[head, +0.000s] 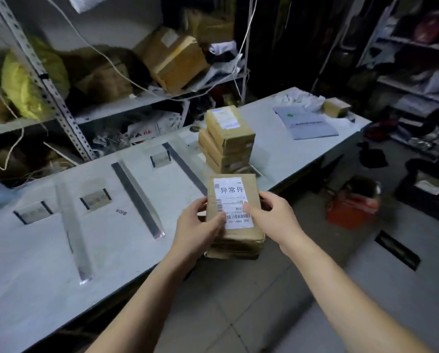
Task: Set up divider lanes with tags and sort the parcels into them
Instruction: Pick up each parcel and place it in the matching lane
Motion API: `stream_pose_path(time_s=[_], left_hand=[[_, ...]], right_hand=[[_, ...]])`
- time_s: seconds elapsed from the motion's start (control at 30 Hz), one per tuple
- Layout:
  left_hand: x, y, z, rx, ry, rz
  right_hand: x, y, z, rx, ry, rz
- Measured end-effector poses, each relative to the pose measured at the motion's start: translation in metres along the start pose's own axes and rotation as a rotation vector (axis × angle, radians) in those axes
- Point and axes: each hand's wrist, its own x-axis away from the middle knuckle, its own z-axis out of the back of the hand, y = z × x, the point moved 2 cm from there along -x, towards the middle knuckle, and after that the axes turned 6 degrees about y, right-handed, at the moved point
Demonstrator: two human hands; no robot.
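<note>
I hold a brown cardboard parcel (236, 240) with a white label over the table's front edge, my left hand (200, 225) on its left side and my right hand (269, 215) on its right, thumbs on the label. Behind it stands a stack of similar brown parcels (227, 141) on the grey table (35, 276). Three clear divider strips lie on the table: left (73, 230), middle (137, 197), right (185, 166). Clear tag holders rest in the lanes: left (32, 212), middle (96, 198), right (160, 159).
A grey mailer (305, 122) and a small box (337, 107) lie at the table's far right end. Metal shelving with boxes and a yellow bag (27, 77) stands behind. A red bin (351, 202) sits on the floor to the right.
</note>
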Motion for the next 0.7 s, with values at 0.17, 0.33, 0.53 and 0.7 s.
stream_pose_path(time_s=[0.17, 0.33, 0.53, 0.7], left_hand=[[-0.026, 0.004, -0.096, -0.083, -0.026, 0.015], [-0.060, 0.000, -0.140, -0.385, -0.087, -0.025], [-0.125, -0.021, -0.164, -0.681, -0.125, -0.077], [-0.181, -0.041, -0.178, -0.684, -0.118, -0.045]], right_hand=[[-0.048, 0.051, 0.066, -0.050, -0.012, -0.127], [-0.097, 0.078, 0.078, -0.028, -0.006, -0.188], [-0.153, 0.101, 0.050, -0.071, -0.031, -0.263], [-0.201, 0.111, 0.026, -0.103, -0.009, -0.332]])
